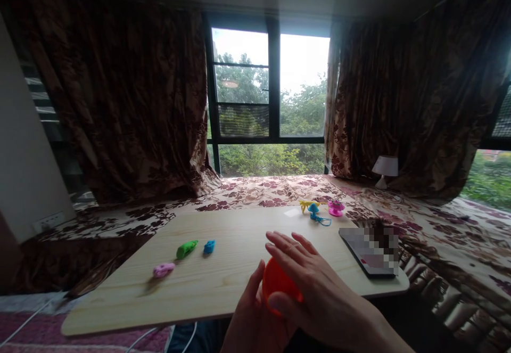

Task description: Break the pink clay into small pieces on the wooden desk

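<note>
A shiny orange round object [275, 284], which looks like plastic, is held between my hands above the near edge of the table. My left hand [255, 310] cups it from below and the left, its thumb up along the side. Across its top and right side lies my right hand [303, 268], fingers long and close together, with the thumb pressed on the near side. Much of the object is hidden by the hands, so its exact kind does not show. To the left on the table are small green [187, 249], blue [209, 246] and pink [163, 270] pieces.
The pale wooden table [223, 225] has rounded corners. At its far side stand a blue mushroom-shaped toy [313, 209], a pink one [336, 208] and a yellow piece [306, 204]. A dark, partly blurred flat object [363, 257] lies right. A white lamp [385, 169] stands beyond.
</note>
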A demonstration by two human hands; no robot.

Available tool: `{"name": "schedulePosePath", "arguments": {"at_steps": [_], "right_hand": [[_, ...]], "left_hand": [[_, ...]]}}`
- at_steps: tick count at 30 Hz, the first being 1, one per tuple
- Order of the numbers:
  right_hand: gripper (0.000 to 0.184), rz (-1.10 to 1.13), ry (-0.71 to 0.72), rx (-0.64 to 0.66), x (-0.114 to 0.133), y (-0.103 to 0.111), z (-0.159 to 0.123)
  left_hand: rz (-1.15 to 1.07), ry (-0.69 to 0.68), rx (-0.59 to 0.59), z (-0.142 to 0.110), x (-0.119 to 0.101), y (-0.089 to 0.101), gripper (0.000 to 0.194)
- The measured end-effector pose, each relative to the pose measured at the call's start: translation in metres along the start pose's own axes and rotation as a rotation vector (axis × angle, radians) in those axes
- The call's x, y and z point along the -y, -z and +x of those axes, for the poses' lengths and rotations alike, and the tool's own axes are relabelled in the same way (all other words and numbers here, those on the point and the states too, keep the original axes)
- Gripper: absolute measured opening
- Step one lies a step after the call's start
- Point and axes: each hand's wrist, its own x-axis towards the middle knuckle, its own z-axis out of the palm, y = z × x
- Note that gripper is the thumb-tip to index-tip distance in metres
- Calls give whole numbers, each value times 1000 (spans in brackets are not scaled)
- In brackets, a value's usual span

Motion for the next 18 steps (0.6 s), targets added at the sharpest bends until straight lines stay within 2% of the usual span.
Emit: {"name": "schedulePosePath", "arguments": {"at_steps": [3,5,8,11,14,18], "right_hand": [[62,-12,10,52,4,-3,-1],[55,10,-1,47,4,0,-1],[38,80,-16,-78,2,7,1],[25,231,-48,-209,-1,9,4],[16,388,-90,-169,-4,5,6],[14,495,-135,-157,-7,3,3]], "left_hand": [[22,10,41,-1,-2,-2,40],[72,15,11,-1,-2,-1,41],[236,44,-27,-1,-1,5,52],[369,178,-42,-1,-1,11,69],[410,255,-92,-5,-3,9,73],[485,90,-133,-14,-4,-6,66]]}}
